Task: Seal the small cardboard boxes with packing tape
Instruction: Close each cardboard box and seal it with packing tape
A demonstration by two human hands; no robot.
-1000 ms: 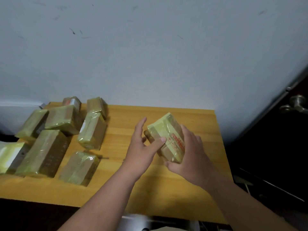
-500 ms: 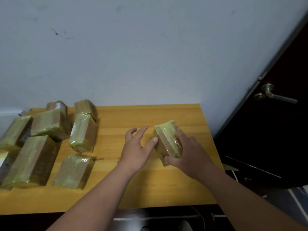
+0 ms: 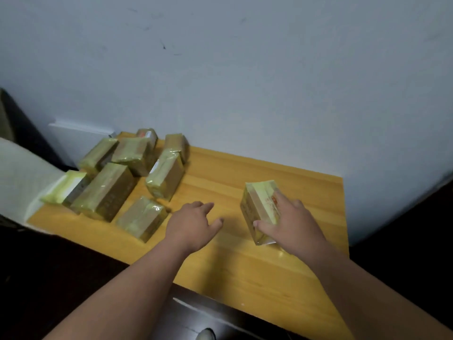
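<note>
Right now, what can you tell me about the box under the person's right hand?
The box is a small brown cardboard block wrapped in glossy yellowish tape, with red print on top. It rests on the wooden table, apart from the other boxes, one end toward the wall. The right hand lies over it, thumb against its near end. The left hand does not touch it.

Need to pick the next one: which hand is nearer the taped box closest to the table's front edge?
Left hand, just right of that box; right hand rests on another box.
</note>
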